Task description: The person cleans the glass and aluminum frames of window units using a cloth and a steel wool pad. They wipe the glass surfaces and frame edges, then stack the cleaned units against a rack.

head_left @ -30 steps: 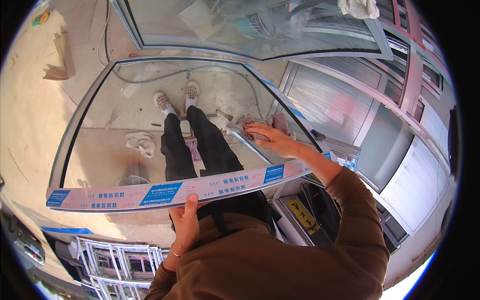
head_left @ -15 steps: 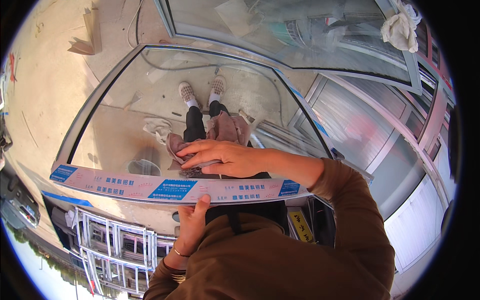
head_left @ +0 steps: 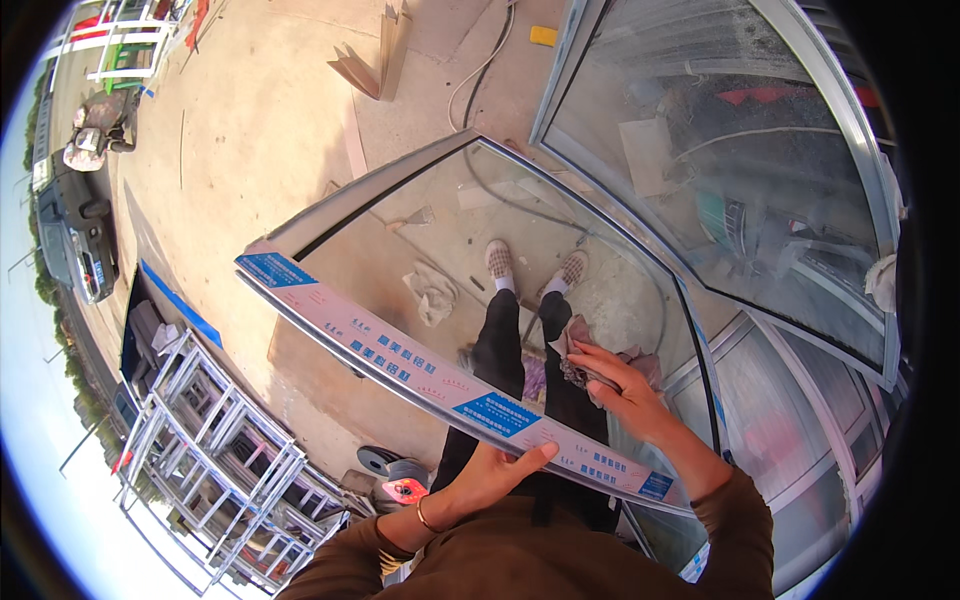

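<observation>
One metal-framed glass panel [head_left: 370, 188] spans before the person's legs [head_left: 500, 350], the left hand [head_left: 492, 474] pinching its film-covered near rail [head_left: 390, 352], the right hand [head_left: 628, 396] bunching a mauve rag [head_left: 573, 340] over the pane [head_left: 620, 300], where pressing off-centre could twist that one-handed hold loose.

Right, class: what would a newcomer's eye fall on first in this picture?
First, the large framed glass pane across the centre, its near edge held by the left hand while the right hand holds a mauve cloth on it. Then the checked shoes seen through it, and the stacked pale frames at lower left.
</observation>
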Demonstrator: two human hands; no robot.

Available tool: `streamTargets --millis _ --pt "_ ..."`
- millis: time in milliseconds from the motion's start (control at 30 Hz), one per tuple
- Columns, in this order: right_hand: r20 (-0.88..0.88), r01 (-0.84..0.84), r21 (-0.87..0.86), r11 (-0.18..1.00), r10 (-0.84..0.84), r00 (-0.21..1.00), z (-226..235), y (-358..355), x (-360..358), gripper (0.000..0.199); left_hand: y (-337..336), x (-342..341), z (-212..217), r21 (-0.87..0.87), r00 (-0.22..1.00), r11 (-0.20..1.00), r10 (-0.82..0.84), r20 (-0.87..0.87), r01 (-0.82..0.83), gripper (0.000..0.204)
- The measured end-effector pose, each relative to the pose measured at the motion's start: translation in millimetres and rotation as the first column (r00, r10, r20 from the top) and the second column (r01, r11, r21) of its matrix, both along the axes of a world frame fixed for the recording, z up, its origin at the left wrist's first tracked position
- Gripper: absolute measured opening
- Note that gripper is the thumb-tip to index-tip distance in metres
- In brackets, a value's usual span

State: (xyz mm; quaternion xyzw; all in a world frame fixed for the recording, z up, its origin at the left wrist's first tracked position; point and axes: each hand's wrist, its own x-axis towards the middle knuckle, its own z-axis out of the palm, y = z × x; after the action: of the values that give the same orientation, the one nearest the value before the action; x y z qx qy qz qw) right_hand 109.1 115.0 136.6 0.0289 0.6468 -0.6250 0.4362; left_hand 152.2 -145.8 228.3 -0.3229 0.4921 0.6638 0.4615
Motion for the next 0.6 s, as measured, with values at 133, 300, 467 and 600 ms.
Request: streamTargets --millis 133,300,467,600 --pt "-0.310 -0.136 -0.271 0.953 0.048 0.950 -8 -114 -59 0.040 0 3 -3 0.027 0.998 0.999 0.045 -0.042 -0.044 0.037" --pt "-0.347 0.051 -0.120 0.991 -0.090 0.934 -131 -240 -156 0.032 -11 7 -12 0.092 0.998 0.994 0.060 -0.004 -0.059 0.027" --pt "-0.261 0.051 -0.041 0.998 -0.060 0.964 -133 -240 -154 0.037 -18 6 -20 0.184 0.998 0.983 0.029 -0.051 -0.019 0.029" --pt "-0.343 -0.118 -0.217 0.969 0.037 0.939 -61 -206 -111 0.039 -19 8 -24 0.264 0.998 0.964 0.051 -0.023 -0.043 0.030"
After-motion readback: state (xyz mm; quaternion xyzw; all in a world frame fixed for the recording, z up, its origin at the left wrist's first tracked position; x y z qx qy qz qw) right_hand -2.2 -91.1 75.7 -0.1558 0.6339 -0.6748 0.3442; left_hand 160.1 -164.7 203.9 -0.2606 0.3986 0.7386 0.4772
